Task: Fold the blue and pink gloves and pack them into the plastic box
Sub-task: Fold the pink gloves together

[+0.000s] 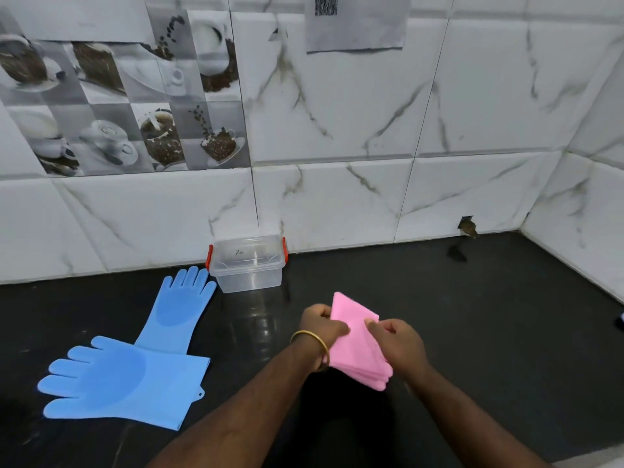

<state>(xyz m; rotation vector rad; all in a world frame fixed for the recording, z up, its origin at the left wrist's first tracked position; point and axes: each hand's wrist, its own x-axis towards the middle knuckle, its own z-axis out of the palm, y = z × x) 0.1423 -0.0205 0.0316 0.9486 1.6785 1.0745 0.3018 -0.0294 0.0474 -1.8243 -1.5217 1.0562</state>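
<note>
I hold folded pink gloves (356,346) above the dark counter, in a flat layered bundle. My left hand (322,327) grips its left edge and my right hand (400,342) pinches its right side. Two blue gloves lie flat on the counter to the left: one (180,312) points its fingers toward the wall, the other (125,380) lies across its cuff with fingers pointing left. A clear plastic box (248,278) with red side latches stands against the wall, open at the top, a little beyond the pink bundle.
The black counter (472,315) runs back to a white marble-tiled wall (337,197) and meets a side wall at the right. A small dark scrap (456,254) lies near the back wall below a hole in the tile.
</note>
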